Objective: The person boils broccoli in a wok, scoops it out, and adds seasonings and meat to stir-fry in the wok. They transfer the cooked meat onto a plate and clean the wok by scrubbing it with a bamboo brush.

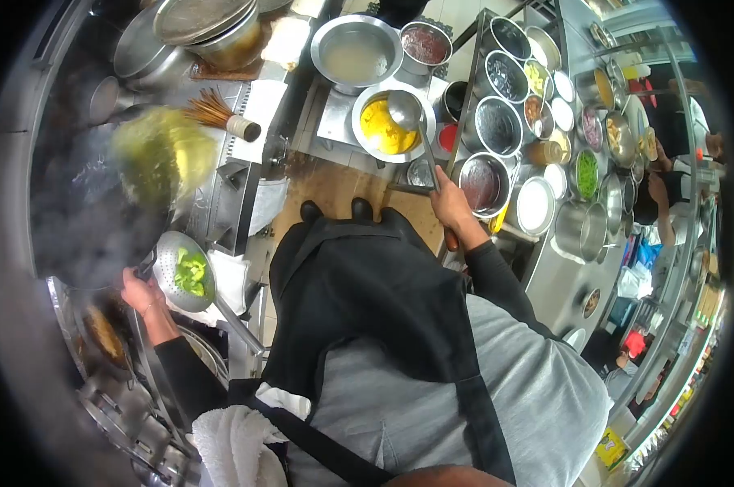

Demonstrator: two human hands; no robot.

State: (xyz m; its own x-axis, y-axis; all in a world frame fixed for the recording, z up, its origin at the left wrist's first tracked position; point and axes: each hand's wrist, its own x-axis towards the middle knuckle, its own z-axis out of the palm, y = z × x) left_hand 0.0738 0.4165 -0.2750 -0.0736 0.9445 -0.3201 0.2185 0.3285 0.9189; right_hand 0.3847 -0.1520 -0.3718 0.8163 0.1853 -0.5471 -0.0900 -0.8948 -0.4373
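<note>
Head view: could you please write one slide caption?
Left hand grips a dark handle near blurred yellowish food; right hand holds a ladle over a bowl of yellow contents.

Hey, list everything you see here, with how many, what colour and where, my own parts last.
Pan handle: 1, dark, left; pan mostly lost in haze
Food: 1 blurred mass, yellow-green, upper left
Stick brush: 1, brown, upper left
Strainer: 1, silver, lower left
Vegetable pieces: several, green, in the strainer
Ladle: 1, silver, over the yellow liquid
Bowl of cloudy liquid: 1, silver, top centre
Containers: many, mostly silver, right
Other people: at least two, far right
Shoulder towel: 1, white, bottom left
Apron: 1, black, centre
Shoes: 2, black, centre
Left hand: 1, bare, gripping the pan handle
Right hand: 1, bare, gripping the ladle
</note>
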